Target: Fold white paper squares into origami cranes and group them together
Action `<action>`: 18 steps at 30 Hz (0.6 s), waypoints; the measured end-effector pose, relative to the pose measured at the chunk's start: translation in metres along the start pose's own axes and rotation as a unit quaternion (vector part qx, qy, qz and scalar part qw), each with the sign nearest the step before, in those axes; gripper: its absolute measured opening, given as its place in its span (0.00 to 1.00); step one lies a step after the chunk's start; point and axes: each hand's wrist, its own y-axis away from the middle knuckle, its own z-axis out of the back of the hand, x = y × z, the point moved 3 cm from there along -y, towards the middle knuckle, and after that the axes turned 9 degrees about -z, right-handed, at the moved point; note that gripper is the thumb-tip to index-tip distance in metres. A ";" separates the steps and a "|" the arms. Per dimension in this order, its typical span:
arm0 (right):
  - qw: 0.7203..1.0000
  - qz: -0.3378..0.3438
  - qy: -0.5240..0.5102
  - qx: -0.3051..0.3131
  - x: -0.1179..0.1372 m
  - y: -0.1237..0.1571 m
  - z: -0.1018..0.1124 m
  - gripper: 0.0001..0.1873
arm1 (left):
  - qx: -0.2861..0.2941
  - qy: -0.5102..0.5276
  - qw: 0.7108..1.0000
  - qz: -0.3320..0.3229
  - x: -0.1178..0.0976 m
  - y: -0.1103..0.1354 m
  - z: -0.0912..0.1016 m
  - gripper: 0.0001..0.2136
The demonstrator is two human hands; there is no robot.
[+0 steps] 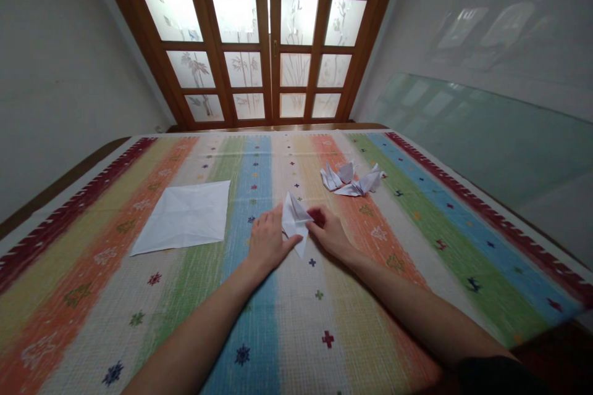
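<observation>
A partly folded piece of white origami paper (294, 216) lies on the striped tablecloth, pointed at its top, right side and bottom. My left hand (269, 236) holds its left edge, with the thumb pressed across the lower part. At the right corner, my right hand (328, 229) pinches the paper between thumb and curled fingers. Both hands rest low at the table. Left of them, a flat, creased square sheet of white paper (188, 216) lies apart from my hands.
Several folded paper cranes (354, 180) stand in a cluster beyond my right hand. The patterned tablecloth (250, 333) covers the table. A glass panel (486, 136) leans along the right wall. Wooden doors with frosted panes (273, 43) stand behind the far edge.
</observation>
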 end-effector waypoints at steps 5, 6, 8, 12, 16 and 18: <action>0.991 0.004 -0.131 -0.031 0.007 0.002 0.000 0.16 | -0.065 0.381 0.916 0.105 0.018 -0.008 -0.010 0.35; 0.987 0.001 -0.158 -0.034 0.007 0.002 0.000 0.17 | -0.062 0.449 0.883 0.118 0.018 -0.008 -0.012 0.32; 0.978 -0.019 -0.205 -0.032 0.006 0.002 -0.001 0.22 | -0.064 0.537 0.829 0.143 0.017 -0.009 -0.014 0.23; 0.963 -0.094 -0.254 0.002 0.001 0.002 -0.006 0.25 | -0.105 0.570 0.791 0.195 0.016 -0.008 -0.011 0.13; 0.964 -0.128 -0.229 0.039 0.001 0.004 -0.010 0.17 | -0.100 0.574 0.788 0.200 0.013 -0.007 -0.009 0.12; 0.968 -0.124 -0.215 0.041 0.002 0.005 -0.010 0.16 | -0.088 0.577 0.789 0.194 0.011 -0.007 -0.008 0.12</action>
